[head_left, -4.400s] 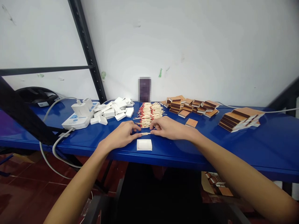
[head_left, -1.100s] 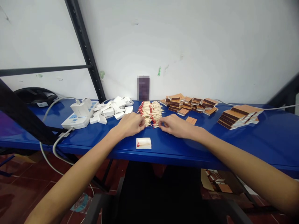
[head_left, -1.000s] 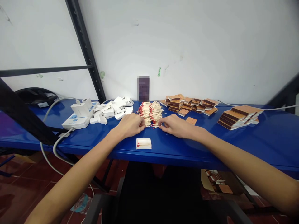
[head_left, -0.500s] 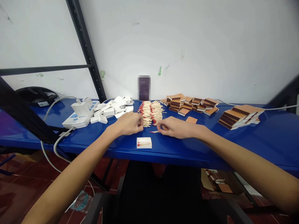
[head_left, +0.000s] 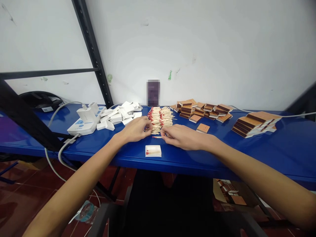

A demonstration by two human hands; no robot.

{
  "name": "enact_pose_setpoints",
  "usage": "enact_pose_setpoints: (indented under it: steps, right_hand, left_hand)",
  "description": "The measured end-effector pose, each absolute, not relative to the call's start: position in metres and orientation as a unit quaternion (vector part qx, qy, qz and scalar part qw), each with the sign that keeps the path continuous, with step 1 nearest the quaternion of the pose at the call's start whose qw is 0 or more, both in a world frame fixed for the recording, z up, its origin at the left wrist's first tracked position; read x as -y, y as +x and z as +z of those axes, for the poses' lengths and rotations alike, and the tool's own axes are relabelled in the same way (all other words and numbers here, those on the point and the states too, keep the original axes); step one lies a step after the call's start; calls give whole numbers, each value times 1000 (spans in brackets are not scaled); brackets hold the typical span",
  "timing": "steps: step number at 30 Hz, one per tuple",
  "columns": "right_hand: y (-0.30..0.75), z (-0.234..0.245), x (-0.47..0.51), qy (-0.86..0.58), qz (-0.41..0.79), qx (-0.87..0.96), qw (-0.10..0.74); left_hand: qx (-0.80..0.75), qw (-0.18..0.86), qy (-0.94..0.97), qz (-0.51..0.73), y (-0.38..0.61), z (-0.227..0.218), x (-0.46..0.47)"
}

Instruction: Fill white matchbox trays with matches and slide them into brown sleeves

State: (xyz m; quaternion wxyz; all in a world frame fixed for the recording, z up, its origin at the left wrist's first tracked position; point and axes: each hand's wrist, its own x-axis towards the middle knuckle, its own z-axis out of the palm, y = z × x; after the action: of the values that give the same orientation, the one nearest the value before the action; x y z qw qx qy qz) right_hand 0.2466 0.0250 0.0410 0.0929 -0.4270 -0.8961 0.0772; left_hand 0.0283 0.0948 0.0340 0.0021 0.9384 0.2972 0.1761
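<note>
The right hand [head_left: 180, 136] pinches matches [head_left: 157, 137] by their plain ends; the left hand [head_left: 137, 129] curls its fingers beside the pile [head_left: 160, 121], whether gripping any I cannot tell; the tray [head_left: 154, 147], part-filled, lies just nearer than both hands' fingertips.

The glossy blue tabletop [head_left: 271, 149] carries, from left to right, a power strip [head_left: 82, 127], a heap of white trays [head_left: 116, 117], a pile of matches [head_left: 158, 119], a jumble of brown boxes [head_left: 190, 108], a lone box [head_left: 203, 128] and a neater stack [head_left: 254, 123]. One open tray [head_left: 158, 147] lies near the front edge.
</note>
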Motion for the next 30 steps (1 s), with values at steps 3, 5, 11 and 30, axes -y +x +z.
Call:
enact_pose_setpoints:
  steps: [3,5,11,30]
  right_hand:
    - [237,43,-18,-413,88,903,83]
    - [231,43,-14,-406,96,906,70]
    - [218,47,-2,-408,119,904,56]
    - [253,37,-9,-372,121,914,112]
  left_hand:
    - [-289,-7,934,211,27,30,-97]
    - [-281,-12,932,229,27,26,-99]
    - [-254,-40,940,224,28,20,-102]
    - [-240,120,940,210,18,33,-74]
